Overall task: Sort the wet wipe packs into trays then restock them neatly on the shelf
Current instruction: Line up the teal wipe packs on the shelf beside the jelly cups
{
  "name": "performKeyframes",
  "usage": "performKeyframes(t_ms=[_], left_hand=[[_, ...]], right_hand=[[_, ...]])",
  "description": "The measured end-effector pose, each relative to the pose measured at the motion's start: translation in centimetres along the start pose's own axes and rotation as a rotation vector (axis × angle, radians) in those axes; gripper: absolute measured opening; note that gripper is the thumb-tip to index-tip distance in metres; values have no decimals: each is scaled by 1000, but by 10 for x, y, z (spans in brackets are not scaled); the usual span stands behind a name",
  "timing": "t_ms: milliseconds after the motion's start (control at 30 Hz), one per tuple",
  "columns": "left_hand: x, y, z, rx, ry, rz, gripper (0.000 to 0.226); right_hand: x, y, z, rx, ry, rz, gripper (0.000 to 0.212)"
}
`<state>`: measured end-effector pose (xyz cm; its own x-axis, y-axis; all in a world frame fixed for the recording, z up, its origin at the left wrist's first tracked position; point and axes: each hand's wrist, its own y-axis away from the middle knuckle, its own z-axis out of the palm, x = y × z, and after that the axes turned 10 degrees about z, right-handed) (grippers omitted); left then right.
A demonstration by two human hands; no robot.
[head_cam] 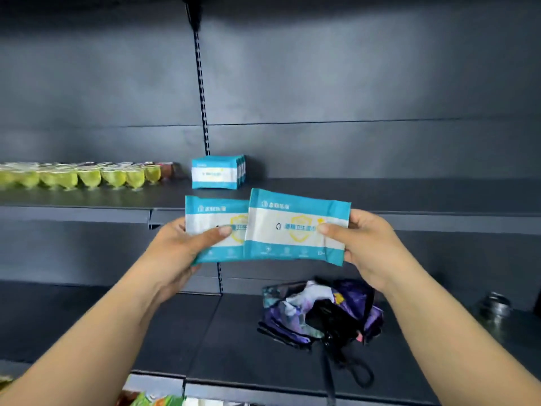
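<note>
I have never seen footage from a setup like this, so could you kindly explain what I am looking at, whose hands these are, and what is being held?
There is no machine here: a person wears a wide-angle camera on the head, so the single picture looks forward and down along their own bare arms at a dark store shelf.

The left hand grips one teal and white wet wipe pack; the right hand grips a second pack that overlaps the first one's right side. Both are held in the air before the shelf edge.

On that shelf a small row of the same packs stands upright, with green jelly cups to its left. On the lower shelf lie a purple patterned bag and a metal object too blurred to name.
</note>
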<state>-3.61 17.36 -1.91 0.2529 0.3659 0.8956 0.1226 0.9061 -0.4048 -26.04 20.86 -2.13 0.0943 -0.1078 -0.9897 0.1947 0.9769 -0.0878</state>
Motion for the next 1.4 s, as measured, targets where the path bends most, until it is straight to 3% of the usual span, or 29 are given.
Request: performKeyframes(t_ms=[133,333,567,867,1033,1300,1400], left_hand=[[10,-31,-27,41,-1,88,16],[-3,-110,-116,383,-330,343,17],[-31,-189,-170,530,-368,387,36],[-69,-229,-168,559,-465,477,33],[-77,-228,-169,558,-523,501,32],[-78,-225,-168,535,-589,489,30],[-75,-224,-165,487,-641,492,33]], right_hand=[[-19,-25,30,20,16,-52,21],[-41,-109,94,159,49,-117,18],[-31,-215,160,262,139,-102,16],[7,-311,200,200,204,44,28],[19,-332,202,173,296,27,29],[29,-347,197,297,567,-8,40],[24,-335,198,416,676,-27,43]])
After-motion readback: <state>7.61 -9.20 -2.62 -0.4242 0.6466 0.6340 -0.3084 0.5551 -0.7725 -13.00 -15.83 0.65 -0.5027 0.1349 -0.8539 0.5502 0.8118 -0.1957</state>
